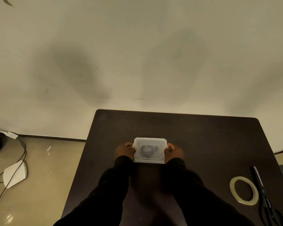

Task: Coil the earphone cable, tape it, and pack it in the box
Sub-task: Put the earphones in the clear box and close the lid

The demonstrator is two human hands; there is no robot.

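Note:
A small translucent plastic box (149,141) with its lid on sits in the middle of the dark table (203,141). Through the lid a dark coil, the earphone cable (145,150), shows faintly inside. My left hand (124,150) grips the box's left side at the clip, and my right hand (173,151) grips its right side. Both arms wear black sleeves. The fingertips under the box edges are hidden.
A roll of clear tape (243,190) lies flat at the table's right, with black scissors (266,199) just right of it near the edge. On the floor to the left are a cable (22,154) and a white object (15,174). A wall stands behind the table.

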